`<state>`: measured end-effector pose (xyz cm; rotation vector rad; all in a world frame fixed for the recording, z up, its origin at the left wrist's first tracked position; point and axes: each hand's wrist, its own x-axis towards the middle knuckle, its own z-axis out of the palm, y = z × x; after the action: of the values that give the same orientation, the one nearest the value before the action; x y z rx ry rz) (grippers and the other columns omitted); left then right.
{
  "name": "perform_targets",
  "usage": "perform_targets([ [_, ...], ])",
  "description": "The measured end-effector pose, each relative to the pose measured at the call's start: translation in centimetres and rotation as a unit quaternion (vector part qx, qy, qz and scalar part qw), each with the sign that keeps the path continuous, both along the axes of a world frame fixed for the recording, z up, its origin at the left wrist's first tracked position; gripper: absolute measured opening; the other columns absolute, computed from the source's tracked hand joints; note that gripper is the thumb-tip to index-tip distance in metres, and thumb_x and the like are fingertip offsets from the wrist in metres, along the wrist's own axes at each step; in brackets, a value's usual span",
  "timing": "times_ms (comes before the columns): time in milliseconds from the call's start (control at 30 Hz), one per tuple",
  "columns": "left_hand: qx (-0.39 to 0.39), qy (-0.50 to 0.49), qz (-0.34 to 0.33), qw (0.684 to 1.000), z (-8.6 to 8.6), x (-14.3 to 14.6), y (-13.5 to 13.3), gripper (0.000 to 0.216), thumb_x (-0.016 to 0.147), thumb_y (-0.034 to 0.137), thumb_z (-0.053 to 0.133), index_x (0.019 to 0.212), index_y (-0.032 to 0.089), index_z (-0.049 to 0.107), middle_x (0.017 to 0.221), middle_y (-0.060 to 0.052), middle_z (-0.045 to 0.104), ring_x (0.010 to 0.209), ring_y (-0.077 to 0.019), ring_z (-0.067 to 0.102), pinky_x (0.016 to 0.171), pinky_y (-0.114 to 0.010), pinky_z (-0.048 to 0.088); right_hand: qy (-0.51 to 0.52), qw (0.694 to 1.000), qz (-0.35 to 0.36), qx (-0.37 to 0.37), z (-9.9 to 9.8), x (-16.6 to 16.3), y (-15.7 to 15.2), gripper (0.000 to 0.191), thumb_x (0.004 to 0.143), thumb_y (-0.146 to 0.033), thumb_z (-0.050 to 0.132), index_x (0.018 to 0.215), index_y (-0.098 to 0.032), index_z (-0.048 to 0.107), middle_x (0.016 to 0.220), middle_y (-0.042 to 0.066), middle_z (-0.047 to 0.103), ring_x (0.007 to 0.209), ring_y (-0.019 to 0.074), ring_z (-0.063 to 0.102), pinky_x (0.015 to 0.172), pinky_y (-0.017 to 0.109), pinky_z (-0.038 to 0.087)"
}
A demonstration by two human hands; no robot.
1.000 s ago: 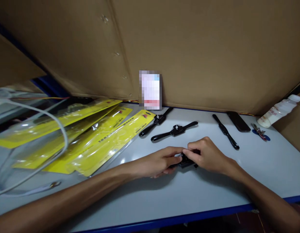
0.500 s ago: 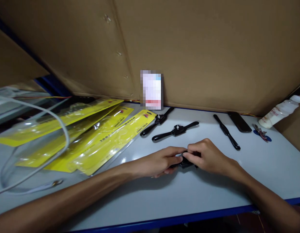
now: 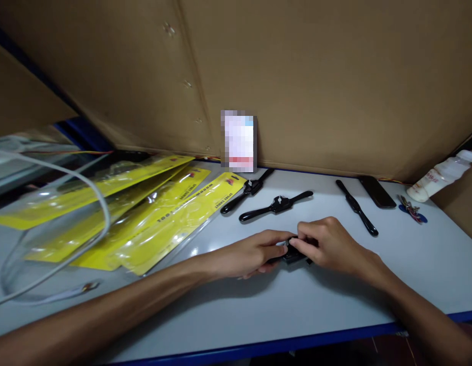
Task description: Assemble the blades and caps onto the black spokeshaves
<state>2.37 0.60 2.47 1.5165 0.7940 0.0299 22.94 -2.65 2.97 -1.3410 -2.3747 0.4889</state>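
A black spokeshave (image 3: 296,256) is held low over the front middle of the table, mostly covered by my fingers. My left hand (image 3: 261,253) is closed around its left side, the thumb lying on the body. From the right, my right hand (image 3: 322,241) pinches at the top of the body with thumb and forefinger; the small part between those fingertips is hidden. Behind my hands lie two more spokeshaves with silvery screws, one nearer (image 3: 281,204) and one farther back (image 3: 251,188). A third black spokeshave (image 3: 356,206) rests to the right, with no screws visible on it.
Yellow spokeshave packages (image 3: 198,223) with clear plastic spread over the left, crossed by a white cable (image 3: 106,213). At the right are a black phone (image 3: 378,192), keys (image 3: 412,209) and a bottle (image 3: 440,178). A blurred card (image 3: 239,142) leans on the cardboard wall (image 3: 316,91).
My right hand has shifted and turned slightly at the top of the spokeshave. My left hand keeps its hold, and the other things stay where they were.
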Motion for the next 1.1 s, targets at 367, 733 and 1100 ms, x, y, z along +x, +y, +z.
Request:
perform_targets([
  [367, -0.001, 0.015, 0.002, 1.0, -0.2, -0.1, 0.1, 0.034, 0.099, 0.038, 0.041, 0.123, 0.018, 0.053, 0.06, 0.009, 0.039, 0.045, -0.0099, 0.027, 0.036, -0.018, 0.024, 0.078, 0.993, 0.049, -0.08, 1.6, 1.5, 0.3, 0.018, 0.087, -0.022, 0.072, 0.106, -0.022, 0.072, 0.057, -0.01, 0.047, 0.052, 0.0077, 0.041, 0.056, 0.022, 0.029],
  [733, 0.005, -0.003, -0.016, 1.0, 0.0, -0.1, 0.1, 0.033, 0.098, 0.041, 0.044, 0.118, 0.018, 0.056, 0.06, 0.01, 0.037, 0.046, -0.0096, 0.026, 0.036, -0.017, 0.025, 0.065, 0.996, 0.008, -0.066, 0.6, 0.3, 0.1, 0.038, 0.095, -0.028, 0.059, 0.058, -0.018, 0.056, 0.052, -0.008, 0.032, 0.051, 0.0083, 0.026, 0.052, 0.025, 0.021],
  [1100, 0.005, -0.003, -0.009, 1.0, -0.1, -0.1, 0.1, 0.034, 0.097, 0.045, 0.045, 0.116, 0.019, 0.054, 0.06, 0.01, 0.038, 0.045, -0.0093, 0.026, 0.036, -0.017, 0.025, 0.0, 1.0, 0.004, -0.01, 0.2, 0.4, 0.1, 0.029, 0.093, -0.023, 0.064, 0.065, -0.017, 0.058, 0.056, -0.007, 0.043, 0.053, 0.0083, 0.031, 0.056, 0.027, 0.021],
])
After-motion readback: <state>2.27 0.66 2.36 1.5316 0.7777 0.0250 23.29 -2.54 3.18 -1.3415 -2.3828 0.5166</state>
